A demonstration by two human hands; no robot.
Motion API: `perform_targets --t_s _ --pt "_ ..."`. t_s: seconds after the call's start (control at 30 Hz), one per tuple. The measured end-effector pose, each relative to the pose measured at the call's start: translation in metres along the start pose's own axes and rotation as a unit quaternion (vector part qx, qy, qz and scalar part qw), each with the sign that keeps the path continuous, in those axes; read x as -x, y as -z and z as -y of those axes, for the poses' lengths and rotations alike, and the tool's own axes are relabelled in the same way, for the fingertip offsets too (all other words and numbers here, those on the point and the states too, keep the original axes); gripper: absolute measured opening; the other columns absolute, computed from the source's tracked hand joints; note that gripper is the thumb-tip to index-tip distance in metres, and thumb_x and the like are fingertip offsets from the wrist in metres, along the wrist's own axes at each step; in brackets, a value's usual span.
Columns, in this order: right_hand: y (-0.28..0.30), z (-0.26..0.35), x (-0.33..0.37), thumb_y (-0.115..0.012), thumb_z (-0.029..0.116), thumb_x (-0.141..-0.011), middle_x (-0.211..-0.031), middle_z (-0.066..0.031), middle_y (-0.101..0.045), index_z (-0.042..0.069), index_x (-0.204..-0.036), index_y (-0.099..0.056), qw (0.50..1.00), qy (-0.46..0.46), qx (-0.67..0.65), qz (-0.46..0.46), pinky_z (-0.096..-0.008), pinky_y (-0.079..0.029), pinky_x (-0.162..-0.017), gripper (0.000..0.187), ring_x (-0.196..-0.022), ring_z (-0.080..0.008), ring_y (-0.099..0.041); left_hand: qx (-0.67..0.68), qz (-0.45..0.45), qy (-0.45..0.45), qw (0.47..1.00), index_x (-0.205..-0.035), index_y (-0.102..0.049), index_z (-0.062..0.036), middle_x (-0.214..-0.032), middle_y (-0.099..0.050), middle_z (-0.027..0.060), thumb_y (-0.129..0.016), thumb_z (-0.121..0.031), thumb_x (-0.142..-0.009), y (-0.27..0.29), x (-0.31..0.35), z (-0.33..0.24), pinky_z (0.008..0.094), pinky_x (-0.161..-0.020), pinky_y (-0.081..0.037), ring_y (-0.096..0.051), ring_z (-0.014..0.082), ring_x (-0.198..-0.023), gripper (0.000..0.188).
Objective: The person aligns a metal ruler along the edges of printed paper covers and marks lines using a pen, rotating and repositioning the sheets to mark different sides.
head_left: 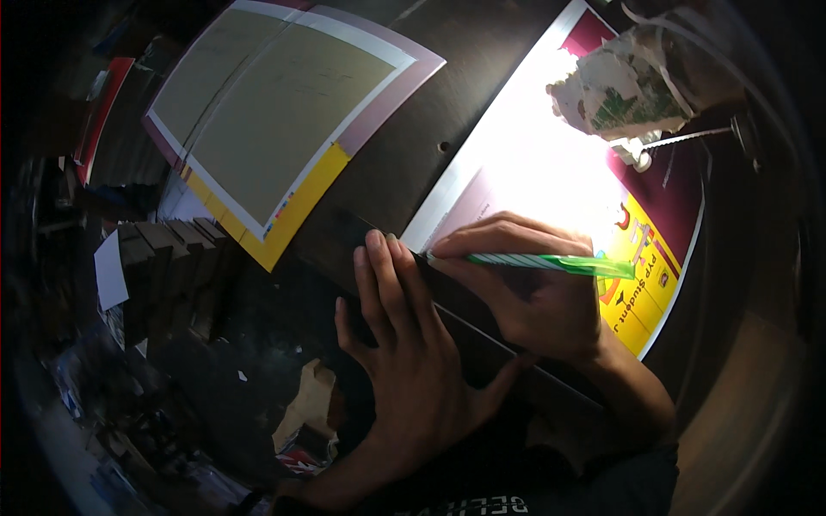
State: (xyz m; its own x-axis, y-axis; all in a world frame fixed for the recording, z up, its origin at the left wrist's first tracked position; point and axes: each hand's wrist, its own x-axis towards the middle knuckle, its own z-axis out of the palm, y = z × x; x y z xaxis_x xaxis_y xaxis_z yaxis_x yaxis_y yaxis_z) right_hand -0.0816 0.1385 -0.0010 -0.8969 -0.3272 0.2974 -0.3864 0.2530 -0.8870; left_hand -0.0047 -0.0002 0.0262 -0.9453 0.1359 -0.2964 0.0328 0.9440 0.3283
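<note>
My right hand [538,297] is closed round a pen [533,260] with a green end and a spiral-striped barrel. Its tip points left, at the near-left corner of a printed sheet [650,297] coloured white, yellow and maroon. The tip itself is partly hidden by my fingers. Flat on the dark tabletop [344,225], right by that corner, lies my left hand [404,331] with its fingers stretched out and the thumb spread toward my right wrist. Nothing shows in the left hand, and its fingertips are close to the pen tip.
At the far left lies a board [275,103] with a grey panel and pink and yellow borders. A lamp with a torn paper shade [624,86] lights the sheet strongly. Stacked dark blocks [172,258] stand left. Below the table edge lies torn brown paper [308,402].
</note>
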Motion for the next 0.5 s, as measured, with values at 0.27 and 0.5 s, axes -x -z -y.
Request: perform_targets --t_s 0.27,0.5 --pt "0.030 0.021 0.020 -0.070 -0.001 -0.084 -0.081 -0.0130 -0.071 0.000 -0.089 -0.067 0.996 -0.011 0.046 0.075 -0.0337 -0.055 -0.055 0.006 -0.068 -0.0258 -0.071 -0.015 -0.048 0.006 0.999 -0.153 0.000 0.0107 -0.158 -0.010 0.0338 -0.085 -0.054 -0.062 -0.006 0.001 -0.007 0.0635 -0.116 -0.014 -0.011 0.0461 -0.150 0.140" --pt "0.104 0.067 0.098 -0.079 0.001 -0.079 -0.094 -0.0151 -0.075 0.002 -0.094 -0.072 0.965 -0.179 0.135 0.137 -0.0306 -0.059 -0.070 0.016 -0.086 -0.0251 -0.075 -0.003 -0.093 0.015 0.996 -0.156 -0.006 0.0041 -0.161 -0.012 0.0287 -0.086 -0.050 -0.069 -0.003 0.007 -0.019 0.0566 -0.120 -0.012 -0.015 0.0446 -0.150 0.130"
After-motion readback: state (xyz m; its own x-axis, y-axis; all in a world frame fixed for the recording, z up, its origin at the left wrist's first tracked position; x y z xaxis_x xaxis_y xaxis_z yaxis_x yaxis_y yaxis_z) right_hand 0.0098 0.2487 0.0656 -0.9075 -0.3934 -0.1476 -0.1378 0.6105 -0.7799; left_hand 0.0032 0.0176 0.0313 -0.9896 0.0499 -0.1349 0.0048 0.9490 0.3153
